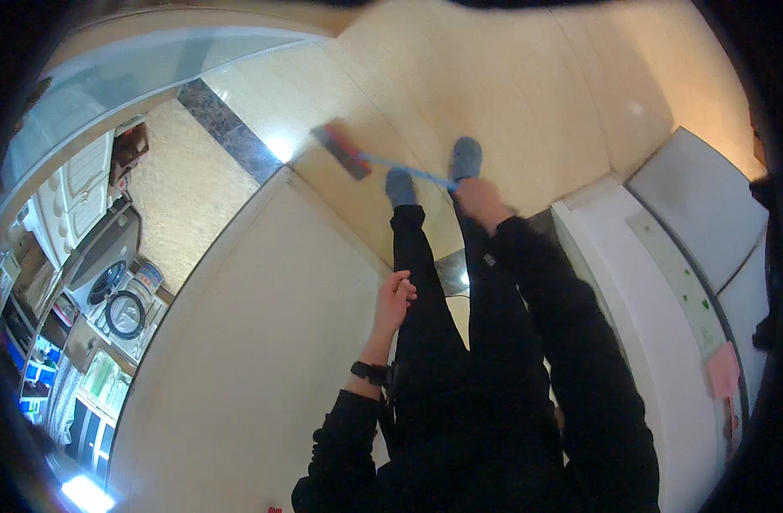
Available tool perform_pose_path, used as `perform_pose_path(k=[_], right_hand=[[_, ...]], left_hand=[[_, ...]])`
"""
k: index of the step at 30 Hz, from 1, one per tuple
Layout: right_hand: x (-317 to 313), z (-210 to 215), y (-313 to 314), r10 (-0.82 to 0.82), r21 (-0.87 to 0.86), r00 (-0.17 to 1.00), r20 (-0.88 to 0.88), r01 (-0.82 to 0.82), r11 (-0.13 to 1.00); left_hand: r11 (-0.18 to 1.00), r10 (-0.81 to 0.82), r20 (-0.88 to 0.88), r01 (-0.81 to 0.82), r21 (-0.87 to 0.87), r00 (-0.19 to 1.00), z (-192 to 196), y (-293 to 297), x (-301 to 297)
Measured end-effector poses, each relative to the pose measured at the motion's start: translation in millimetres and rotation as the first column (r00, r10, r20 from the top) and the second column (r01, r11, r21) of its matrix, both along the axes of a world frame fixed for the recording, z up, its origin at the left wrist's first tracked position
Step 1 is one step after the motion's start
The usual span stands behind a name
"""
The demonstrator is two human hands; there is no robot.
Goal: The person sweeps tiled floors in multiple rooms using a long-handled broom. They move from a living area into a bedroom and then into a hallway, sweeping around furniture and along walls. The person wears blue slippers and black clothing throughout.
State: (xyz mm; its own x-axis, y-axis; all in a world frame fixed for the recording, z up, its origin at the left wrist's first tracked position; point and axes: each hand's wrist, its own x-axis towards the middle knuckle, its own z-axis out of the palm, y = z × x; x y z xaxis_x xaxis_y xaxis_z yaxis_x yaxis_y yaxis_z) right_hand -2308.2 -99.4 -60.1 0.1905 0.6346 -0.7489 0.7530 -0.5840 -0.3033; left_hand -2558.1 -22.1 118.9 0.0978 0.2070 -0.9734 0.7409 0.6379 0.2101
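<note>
1. The floor [511,77] is pale cream tile with a soft sheen, and a bright glare spot shows near a dark stone strip [229,132].
2. A plain cream wall [255,359] fills the lower left.
3. A white appliance [656,359] stands at the right.
4. At far left, a washing machine [109,278] sits among cluttered shelves [41,359].

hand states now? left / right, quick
Left hand: loosely curled at the thigh, holding nothing.
Right hand: closed on the blue handle of the broom.
</note>
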Motion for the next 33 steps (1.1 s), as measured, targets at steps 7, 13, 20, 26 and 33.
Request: perform_pose_path(k=[7,13,20,26,33], right_hand=[[195,58,-184,-0.289,-0.14,0.908,0.304,0.343,0.929],[224,78,-259,-0.455,-0.002,0.845,0.281,0.474,0.88],[161,184,-164,-0.871,-0.28,0.111,-0.479,0.921,0.271],[180,309,-10,-0.705,-0.554,-0.321,-0.632,0.823,0.122],[232,361,152,-0.602,-0.584,-0.357,-0.714,0.778,0.232]], left_hand=[[0.868,-0.435,0.076,0.395,0.3,0.897,-7,40,47],[0.745,-0.483,0.08,0.361,0.561,0.872,36,101,116],[0.367,-0.623,0.031,0.257,0.894,0.781,135,159,232],[-0.294,-0.727,-0.447,0.352,0.888,0.521,205,272,312],[-0.473,-0.508,-0.826,0.723,0.504,0.244,197,403,336]])
